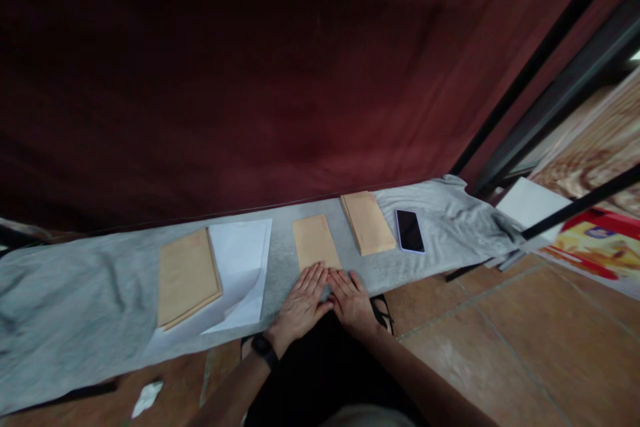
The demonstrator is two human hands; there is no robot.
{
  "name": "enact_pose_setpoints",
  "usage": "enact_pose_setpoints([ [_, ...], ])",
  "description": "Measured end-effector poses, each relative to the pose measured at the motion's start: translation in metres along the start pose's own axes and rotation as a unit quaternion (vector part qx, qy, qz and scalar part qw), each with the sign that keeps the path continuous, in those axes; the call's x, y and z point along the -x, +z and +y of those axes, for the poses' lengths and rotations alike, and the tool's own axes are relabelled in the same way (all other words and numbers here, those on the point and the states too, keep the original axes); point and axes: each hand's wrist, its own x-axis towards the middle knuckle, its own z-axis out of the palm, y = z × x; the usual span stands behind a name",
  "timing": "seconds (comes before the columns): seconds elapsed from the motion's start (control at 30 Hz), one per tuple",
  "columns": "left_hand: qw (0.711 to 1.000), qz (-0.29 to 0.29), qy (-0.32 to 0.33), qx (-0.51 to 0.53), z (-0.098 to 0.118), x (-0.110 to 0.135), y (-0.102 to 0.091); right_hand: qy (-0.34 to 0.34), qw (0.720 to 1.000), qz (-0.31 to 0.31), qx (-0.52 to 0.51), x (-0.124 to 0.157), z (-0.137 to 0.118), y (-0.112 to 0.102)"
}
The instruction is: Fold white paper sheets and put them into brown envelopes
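Note:
A brown envelope [315, 241] lies on the grey cloth [70, 307] in the middle. My left hand [301, 303] and my right hand [351, 298] lie flat side by side on the cloth, fingers stretched out, fingertips touching the envelope's near edge. Neither hand holds anything. A black watch sits on my left wrist. To the left, a stack of brown envelopes [187, 276] rests partly on white sheets of paper [243, 267]. Another stack of brown envelopes [367, 221] lies to the right of the single one.
A black phone [410, 230] lies face up on the cloth right of the envelopes. A dark red curtain [250, 80] hangs behind. White paper [530, 203] and a colourful printed sheet [600, 247] lie at right. A crumpled white scrap [147, 398] sits on the tiled floor [500, 333].

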Motion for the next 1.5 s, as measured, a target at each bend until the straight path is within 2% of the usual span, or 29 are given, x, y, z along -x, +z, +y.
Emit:
enact_pose_setpoints([
  [0.2,0.999,-0.019,0.033,-0.007,-0.005,0.02,-0.01,0.012,1.0,0.009,0.011,0.009,0.004,-0.007],
  [0.47,1.0,0.014,0.026,-0.002,-0.011,0.038,-0.009,0.023,0.999,0.022,0.002,0.011,0.01,-0.02],
  [0.77,1.0,0.02,0.024,0.001,-0.013,0.04,-0.004,-0.04,0.998,-0.007,-0.037,-0.008,-0.017,-0.005],
  [1.13,0.999,0.031,0.013,-0.019,-0.013,0.049,0.0,-0.004,1.0,0.0,-0.015,0.007,0.013,-0.017],
  [1.33,0.999,0.041,-0.01,-0.032,-0.008,0.051,0.003,-0.002,1.0,0.012,-0.022,-0.002,0.006,-0.017],
  [1.5,0.998,0.05,-0.02,-0.036,-0.003,0.048,0.005,-0.034,0.999,-0.013,-0.037,-0.012,-0.006,-0.009],
])
